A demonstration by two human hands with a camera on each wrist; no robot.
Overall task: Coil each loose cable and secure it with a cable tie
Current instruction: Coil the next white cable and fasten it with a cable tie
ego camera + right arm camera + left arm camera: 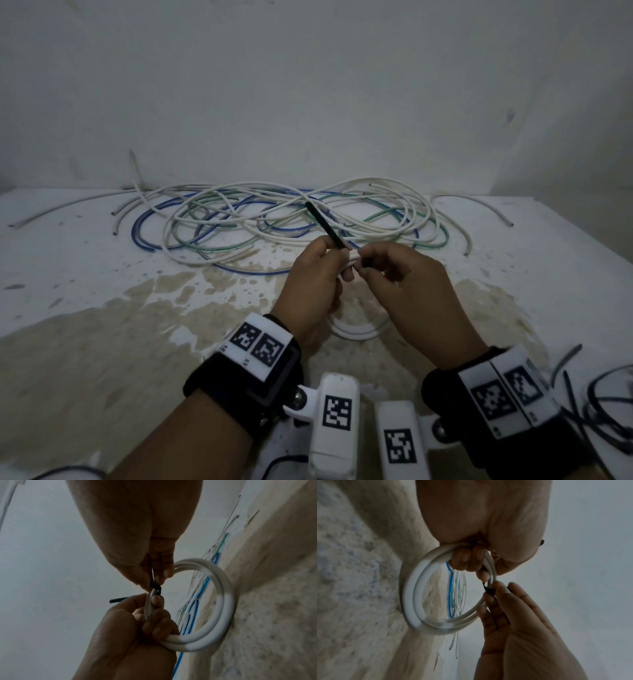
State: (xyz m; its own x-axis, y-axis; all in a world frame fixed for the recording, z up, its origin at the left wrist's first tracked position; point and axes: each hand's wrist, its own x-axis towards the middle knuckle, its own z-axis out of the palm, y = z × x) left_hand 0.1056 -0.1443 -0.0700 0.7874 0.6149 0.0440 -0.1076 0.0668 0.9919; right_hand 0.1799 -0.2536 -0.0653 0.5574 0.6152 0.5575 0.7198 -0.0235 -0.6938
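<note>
While your left hand [313, 274] curls round the springy white coil [221, 601] above the surface [102, 342], your right hand [407, 284] pinches the thin, light black cable tie [327, 226]; hold near its wrapped end.

You have no words, brand names or numbers to read anywhere here. The only signs are the black-and-white square code markers [261, 344] on your wrist bands and camera housings [337, 411], carrying no legible text.
</note>
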